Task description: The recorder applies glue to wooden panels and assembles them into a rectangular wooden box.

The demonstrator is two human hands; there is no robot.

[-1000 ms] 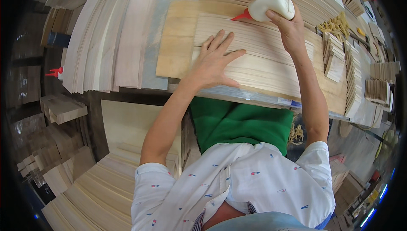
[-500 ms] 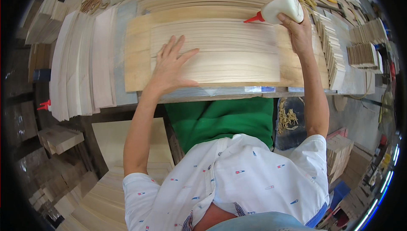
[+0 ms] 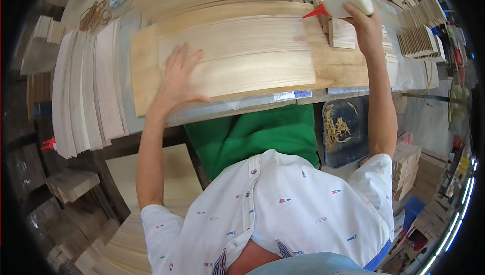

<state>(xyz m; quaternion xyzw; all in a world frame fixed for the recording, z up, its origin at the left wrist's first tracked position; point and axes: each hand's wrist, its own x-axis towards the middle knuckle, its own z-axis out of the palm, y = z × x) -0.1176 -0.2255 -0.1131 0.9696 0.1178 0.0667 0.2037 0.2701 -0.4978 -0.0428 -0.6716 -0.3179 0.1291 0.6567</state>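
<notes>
I see left hand [image 3: 179, 75] palm down, fingers [image 3: 189, 62] spread and blurred, thumb angled out toward right. Left forearm [image 3: 151, 156] bare, slanting forward and slightly inward. Right hand [image 3: 365, 22] farther forward, curled in grip; I see right forearm [image 3: 381, 98] bare, extended nearly straight ahead.

The one view looks from the head of the person at the table [image 3: 405, 77], facing steeply down and a little forward. The shirt [image 3: 283, 199] looms closest, at the near edge; the left hand [image 3: 178, 79] and right hand [image 3: 368, 26] sit farther off. It's a wide fisheye, bending straight edges toward its dark rim.
</notes>
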